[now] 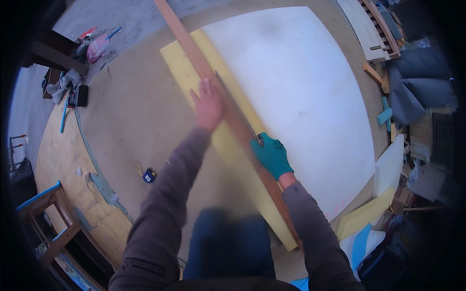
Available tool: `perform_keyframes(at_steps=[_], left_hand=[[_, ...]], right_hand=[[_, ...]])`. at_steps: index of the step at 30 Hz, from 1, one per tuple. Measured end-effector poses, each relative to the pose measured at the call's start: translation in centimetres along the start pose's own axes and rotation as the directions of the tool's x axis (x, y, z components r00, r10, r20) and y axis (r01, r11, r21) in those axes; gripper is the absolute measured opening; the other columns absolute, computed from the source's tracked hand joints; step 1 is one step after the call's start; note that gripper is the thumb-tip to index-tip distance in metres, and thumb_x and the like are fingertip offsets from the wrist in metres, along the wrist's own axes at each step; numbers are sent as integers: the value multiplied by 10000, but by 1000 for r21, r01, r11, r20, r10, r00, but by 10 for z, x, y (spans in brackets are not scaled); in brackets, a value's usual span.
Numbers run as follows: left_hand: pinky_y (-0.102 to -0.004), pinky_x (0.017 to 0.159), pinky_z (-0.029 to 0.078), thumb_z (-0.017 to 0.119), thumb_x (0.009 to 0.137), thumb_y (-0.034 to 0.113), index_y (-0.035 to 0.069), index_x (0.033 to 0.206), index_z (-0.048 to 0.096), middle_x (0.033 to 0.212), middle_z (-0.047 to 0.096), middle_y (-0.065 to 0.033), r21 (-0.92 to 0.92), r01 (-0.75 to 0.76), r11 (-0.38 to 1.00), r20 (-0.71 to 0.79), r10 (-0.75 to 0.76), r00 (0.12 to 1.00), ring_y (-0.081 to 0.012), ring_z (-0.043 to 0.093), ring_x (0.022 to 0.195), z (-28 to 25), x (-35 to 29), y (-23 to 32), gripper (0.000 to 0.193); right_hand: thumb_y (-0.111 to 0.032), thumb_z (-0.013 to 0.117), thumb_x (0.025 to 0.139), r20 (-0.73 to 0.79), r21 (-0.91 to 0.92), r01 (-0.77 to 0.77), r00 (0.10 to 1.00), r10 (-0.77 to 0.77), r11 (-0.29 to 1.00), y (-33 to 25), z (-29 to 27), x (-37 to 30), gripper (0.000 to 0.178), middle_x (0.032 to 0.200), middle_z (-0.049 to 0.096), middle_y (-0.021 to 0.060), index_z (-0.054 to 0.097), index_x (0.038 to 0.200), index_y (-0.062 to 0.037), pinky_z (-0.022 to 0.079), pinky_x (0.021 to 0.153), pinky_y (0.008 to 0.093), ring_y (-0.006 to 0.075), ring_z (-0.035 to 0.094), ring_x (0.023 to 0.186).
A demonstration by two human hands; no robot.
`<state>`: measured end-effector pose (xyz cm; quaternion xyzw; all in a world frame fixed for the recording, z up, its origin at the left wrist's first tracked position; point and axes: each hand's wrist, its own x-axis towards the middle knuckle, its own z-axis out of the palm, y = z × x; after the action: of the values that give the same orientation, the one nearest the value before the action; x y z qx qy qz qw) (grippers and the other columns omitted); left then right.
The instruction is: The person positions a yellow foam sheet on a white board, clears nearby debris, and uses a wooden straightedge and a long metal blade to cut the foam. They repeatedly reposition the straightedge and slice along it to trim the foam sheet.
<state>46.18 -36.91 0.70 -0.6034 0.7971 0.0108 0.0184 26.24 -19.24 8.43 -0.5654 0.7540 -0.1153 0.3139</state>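
Note:
A long reddish-brown wooden strip (184,39) runs diagonally over a slab of yellow foam (177,63). My bare left hand (209,104) lies on the strip, fingers stretched out and pressing it to the foam. My right hand (273,156), in a teal glove, is closed on a knife with a long thin blade (238,106). The blade lies along the strip's right edge, over the foam; its handle is mostly hidden in the glove. Right of the foam is a large white sheet (301,87) with a curved outer edge.
A blue tape measure (149,175) rests on the brown work surface (131,116) at left. A wooden frame (60,218) stands at lower left, near bare plywood (63,160). Grey rolled sheets (422,92), foam offcuts (366,213) and wood pieces (376,77) crowd the right side.

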Motion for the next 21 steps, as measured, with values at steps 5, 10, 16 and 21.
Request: perform_keyframes(at_steps=[5, 10, 16, 21], left_hand=[[-666, 1231, 222, 599, 923, 219, -80, 1494, 477, 1665, 297, -298, -203, -100, 974, 62, 114, 991, -445, 274, 1558, 4, -125, 90, 656], [-643, 1244, 206, 604, 914, 220, -119, 1494, 448, 1655, 284, -308, -270, -81, 959, -39, 73, 997, -453, 258, 1560, -4, -171, 124, 690], [-654, 1238, 209, 607, 912, 220, -135, 1505, 416, 1654, 285, -305, -207, -124, 970, -52, 116, 992, -446, 272, 1555, -16, -168, 119, 717], [-679, 1225, 218, 659, 908, 270, -121, 1523, 398, 1664, 281, -294, -107, -99, 989, 44, 104, 994, -440, 289, 1549, -17, -164, 121, 774]], right_hand=[[-348, 565, 973, 15, -159, -95, 995, 98, 983, -7, 16, 16, 303, 947, 728, 231, 671, 993, -65, 543, 817, 551, 467, 687, 922], [-316, 544, 963, -3, -160, -26, 1000, 26, 987, 2, 17, 19, 290, 981, 720, 249, 684, 974, -63, 545, 831, 557, 476, 680, 952], [-222, 606, 944, -62, -257, 181, 977, -203, 949, 5, 15, 8, 202, 924, 744, 192, 739, 935, -71, 578, 786, 494, 376, 736, 896], [-316, 535, 974, -31, -158, 110, 993, -116, 981, 66, 21, -45, 278, 946, 726, 229, 678, 947, -79, 542, 835, 556, 454, 686, 922]])
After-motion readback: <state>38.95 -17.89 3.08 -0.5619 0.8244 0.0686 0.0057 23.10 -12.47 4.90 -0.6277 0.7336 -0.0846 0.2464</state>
